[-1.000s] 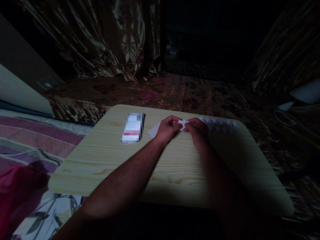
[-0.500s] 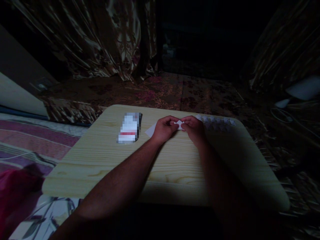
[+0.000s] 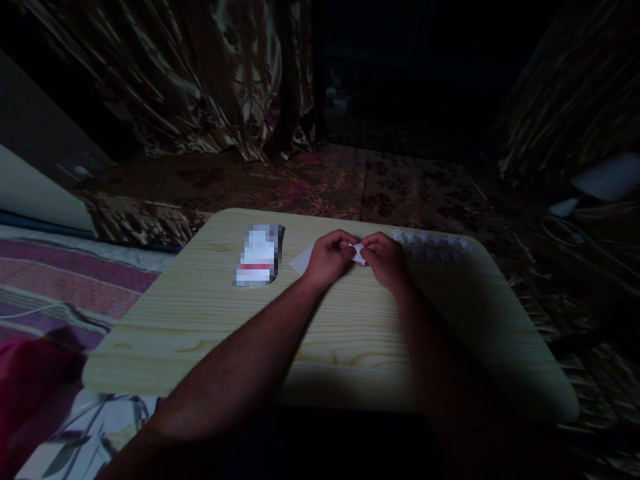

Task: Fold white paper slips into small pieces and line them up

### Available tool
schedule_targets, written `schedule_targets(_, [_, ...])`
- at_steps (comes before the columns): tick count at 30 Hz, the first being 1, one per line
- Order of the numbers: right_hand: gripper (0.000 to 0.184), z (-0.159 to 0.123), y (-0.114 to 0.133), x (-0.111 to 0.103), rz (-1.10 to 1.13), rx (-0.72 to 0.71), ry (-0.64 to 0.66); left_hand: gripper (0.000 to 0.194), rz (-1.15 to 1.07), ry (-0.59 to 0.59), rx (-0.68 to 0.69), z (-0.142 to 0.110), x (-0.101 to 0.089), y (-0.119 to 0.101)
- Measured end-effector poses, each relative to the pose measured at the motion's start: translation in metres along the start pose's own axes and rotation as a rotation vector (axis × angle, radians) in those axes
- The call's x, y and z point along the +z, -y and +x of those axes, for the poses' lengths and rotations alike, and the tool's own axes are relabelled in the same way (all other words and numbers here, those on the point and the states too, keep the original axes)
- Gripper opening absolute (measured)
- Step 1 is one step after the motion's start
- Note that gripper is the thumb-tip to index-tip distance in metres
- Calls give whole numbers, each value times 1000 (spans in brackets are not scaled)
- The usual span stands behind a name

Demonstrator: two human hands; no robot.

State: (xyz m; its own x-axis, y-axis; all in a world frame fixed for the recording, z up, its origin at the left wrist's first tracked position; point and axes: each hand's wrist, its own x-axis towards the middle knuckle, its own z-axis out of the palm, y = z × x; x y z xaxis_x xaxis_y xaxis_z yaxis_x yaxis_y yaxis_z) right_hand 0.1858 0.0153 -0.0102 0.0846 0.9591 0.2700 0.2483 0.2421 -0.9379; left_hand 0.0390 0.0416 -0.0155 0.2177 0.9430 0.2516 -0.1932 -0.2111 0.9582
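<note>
Between my two hands is a small piece of folded white paper, pinched from both sides a little above the table. My left hand grips its left side with thumb and fingers closed. On the other side, my right hand is closed on the paper's right part, and the fingertips hide some of it. A flat white sheet of paper lies partly behind my left hand. Several small folded white paper pieces sit in rows just right of my right hand.
A blurred white packet with a red band lies on the left of the pale wooden table. Behind the table is a ledge with dark floral cloth. A bed with a striped cover is at left, a white lamp at right.
The folded paper has turned and tilted between my fingers, and my right hand has shifted slightly. The packet, sheet and rows of folded pieces stay in place.
</note>
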Motion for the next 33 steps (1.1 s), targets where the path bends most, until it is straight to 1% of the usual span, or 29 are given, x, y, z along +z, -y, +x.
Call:
schedule_targets(5, [11, -2, 5, -2, 68, -11, 40, 11, -111, -2, -59, -1, 3, -3])
schedule_targets(9, [11, -2, 8, -2, 93, -17, 44, 11, -203, 3, -130, -1, 4, -6])
schedule_targets(12, [9, -2, 9, -2, 103, -28, 42, 11, -243, 12, -158, -1, 3, -7])
schedule_targets(16, [11, -2, 8, -3, 86, -16, 37, 13, -268, -1, -179, -1, 2, -6])
schedule_targets(19, [14, -3, 6, -4, 48, -28, 12, 17, -280, 2, -195, -1, 2, -6])
schedule_targets(22, [14, -3, 6, -4, 2, -27, -1, 25, -260, 18, -187, -1, 3, -5])
schedule_targets(24, [16, -3, 7, -4, 10, -21, 8, 27, -244, 24, -167, -2, 3, -4])
schedule_targets(29, [35, -2, 12, -5, 59, -11, 10, 30, -177, -2, -111, -1, 2, -1])
schedule_targets(33, [35, -1, 13, -5, 61, 55, -37, 29, -102, -35, -69, 0, 3, -3])
